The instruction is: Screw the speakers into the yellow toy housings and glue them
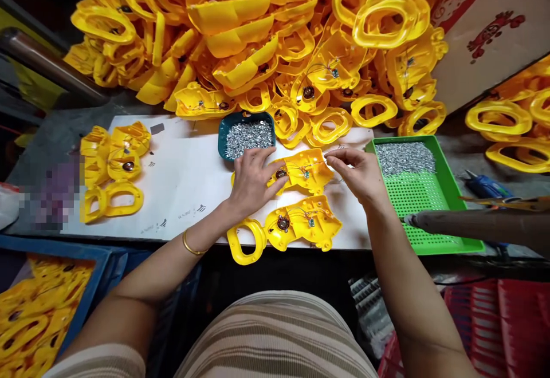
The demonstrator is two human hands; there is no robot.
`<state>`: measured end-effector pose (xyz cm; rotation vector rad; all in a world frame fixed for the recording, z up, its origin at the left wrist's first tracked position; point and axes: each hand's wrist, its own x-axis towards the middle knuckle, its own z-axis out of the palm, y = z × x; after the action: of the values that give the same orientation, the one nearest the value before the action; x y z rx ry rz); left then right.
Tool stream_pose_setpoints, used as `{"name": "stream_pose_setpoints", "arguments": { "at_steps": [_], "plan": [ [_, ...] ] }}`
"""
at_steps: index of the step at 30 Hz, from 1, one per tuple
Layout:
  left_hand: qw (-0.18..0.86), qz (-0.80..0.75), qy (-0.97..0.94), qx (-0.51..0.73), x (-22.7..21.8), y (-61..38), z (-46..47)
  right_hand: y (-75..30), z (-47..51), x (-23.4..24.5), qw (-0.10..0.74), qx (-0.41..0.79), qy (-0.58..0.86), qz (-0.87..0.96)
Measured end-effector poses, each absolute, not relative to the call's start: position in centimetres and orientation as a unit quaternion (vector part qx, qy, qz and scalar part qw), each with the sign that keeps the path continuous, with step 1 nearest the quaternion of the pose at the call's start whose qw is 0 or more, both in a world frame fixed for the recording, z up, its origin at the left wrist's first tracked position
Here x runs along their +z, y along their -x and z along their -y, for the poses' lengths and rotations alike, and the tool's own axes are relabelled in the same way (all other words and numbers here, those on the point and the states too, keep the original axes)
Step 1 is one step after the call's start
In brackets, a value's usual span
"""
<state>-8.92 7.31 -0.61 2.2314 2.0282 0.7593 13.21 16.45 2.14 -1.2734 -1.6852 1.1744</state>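
Two yellow plastic shells with small speakers, wires and circuit boards inside lie on a white board (180, 195). My left hand (253, 180) rests flat on the left end of the far shell (307, 172), fingers spread over it. My right hand (358, 172) hovers at that shell's right edge with thumb and forefinger pinched together on something too small to make out. The near shell (296, 226) lies untouched at the board's front edge.
A teal bowl (223, 132) and a green tray (447, 195) each hold small silver screws. A huge heap of yellow shells (275, 34) fills the back. More shells are stacked at left (112, 166). A blue crate (86, 286) with shells is lower left; a powered screwdriver (472, 223) hangs at right.
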Motion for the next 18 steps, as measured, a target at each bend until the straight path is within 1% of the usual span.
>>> {"name": "stream_pose_setpoints", "arguments": {
  "at_steps": [3,6,11,15,18],
  "plan": [
    [0.04,-0.645,-0.711,0.276,-1.1,7.6,-9.4,-13.4,-15.9,1.6,0.38,0.537,0.499,0.565],
    [0.071,-0.633,-0.716,0.287,-0.9,5.4,-11.3,-13.3,-15.8,1.3,0.381,0.557,0.503,0.54],
    [0.119,-0.634,-0.702,0.301,0.0,3.3,-12.2,-13.1,-15.6,1.0,0.377,0.555,0.499,0.548],
    [0.147,-0.647,-0.678,0.317,-0.1,3.5,-12.2,-13.0,-15.5,0.0,0.403,0.545,0.474,0.562],
    [0.157,-0.652,-0.67,0.319,-0.4,3.6,-12.1,-13.3,-15.4,-0.5,0.41,0.488,0.491,0.594]
  ]
}}
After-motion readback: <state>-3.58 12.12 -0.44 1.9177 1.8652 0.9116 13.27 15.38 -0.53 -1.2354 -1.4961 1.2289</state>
